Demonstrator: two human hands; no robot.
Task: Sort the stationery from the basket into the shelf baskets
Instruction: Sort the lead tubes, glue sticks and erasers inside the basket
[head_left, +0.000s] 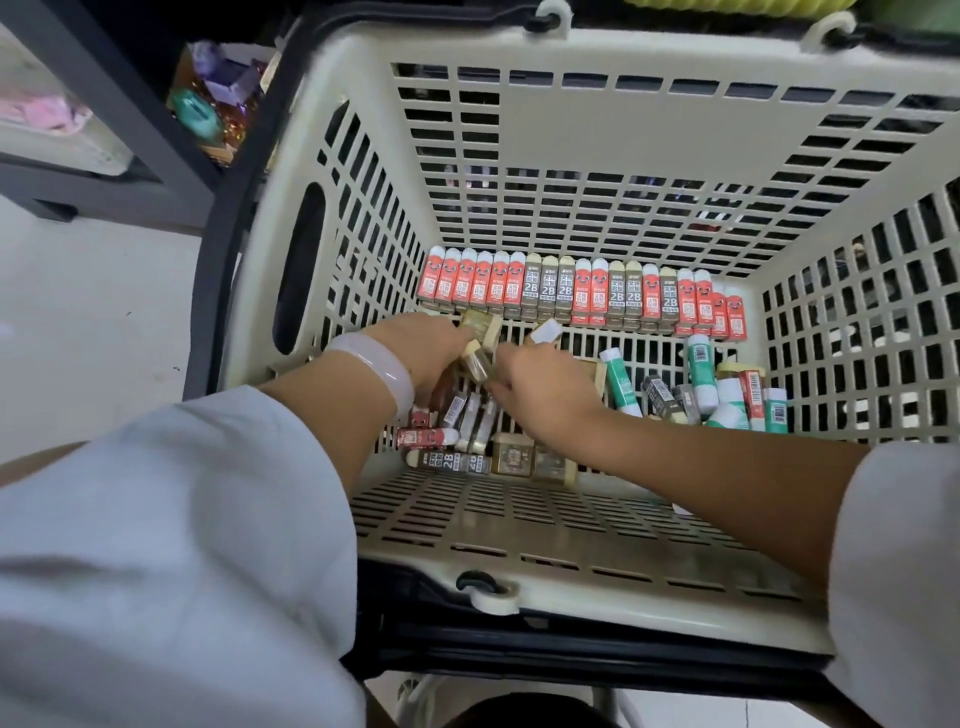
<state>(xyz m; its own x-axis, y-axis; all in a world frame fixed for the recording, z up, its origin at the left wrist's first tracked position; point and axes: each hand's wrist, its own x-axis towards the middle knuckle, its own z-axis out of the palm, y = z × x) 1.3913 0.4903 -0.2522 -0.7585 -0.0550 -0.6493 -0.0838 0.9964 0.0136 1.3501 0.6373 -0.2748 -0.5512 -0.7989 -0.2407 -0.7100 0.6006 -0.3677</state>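
Both hands work mid-basket (519, 525): the left hand (426, 348) grips 2 tan erasers (480, 338) with long axes pointing far, while the right hand (540, 384), just right, pinches 1 white-ended eraser (545, 331).

Single head view, looking steeply down and forward into the cream basket (597, 130) from close above. Both forearms are reaching in from the bottom corners; the basket is filling most of the frame.
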